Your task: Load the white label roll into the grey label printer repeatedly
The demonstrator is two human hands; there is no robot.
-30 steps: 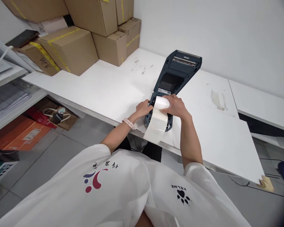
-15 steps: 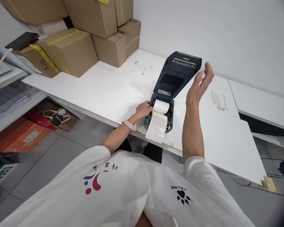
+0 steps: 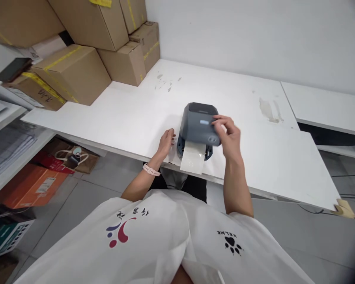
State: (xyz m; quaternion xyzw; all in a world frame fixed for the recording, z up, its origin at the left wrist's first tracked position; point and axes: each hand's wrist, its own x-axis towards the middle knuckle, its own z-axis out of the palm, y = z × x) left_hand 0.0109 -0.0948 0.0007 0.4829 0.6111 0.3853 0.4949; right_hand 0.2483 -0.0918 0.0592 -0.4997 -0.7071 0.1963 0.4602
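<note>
A dark grey label printer [image 3: 197,124] sits near the front edge of the white table [image 3: 130,114], its lid down. A strip of white label paper [image 3: 192,157] hangs out of its front slot over the table edge. My right hand [image 3: 229,134] rests on the right side of the lid, fingers spread over its top. My left hand [image 3: 166,141], with a pink watch strap at the wrist, lies loosely on the table just left of the printer base, fingers bent, holding nothing.
Cardboard boxes [image 3: 73,71] with yellow tape are stacked at the back left of the table. Shelves with papers [image 3: 6,134] stand at the left, with an orange box [image 3: 29,185] and a bag [image 3: 73,156] on the floor below. A second white tabletop [image 3: 325,110] adjoins at the right.
The printer lid, open before, is now down. My right hand left the paper roll, rose, then came down on the lid. My left hand drew slightly away from the printer's side.
</note>
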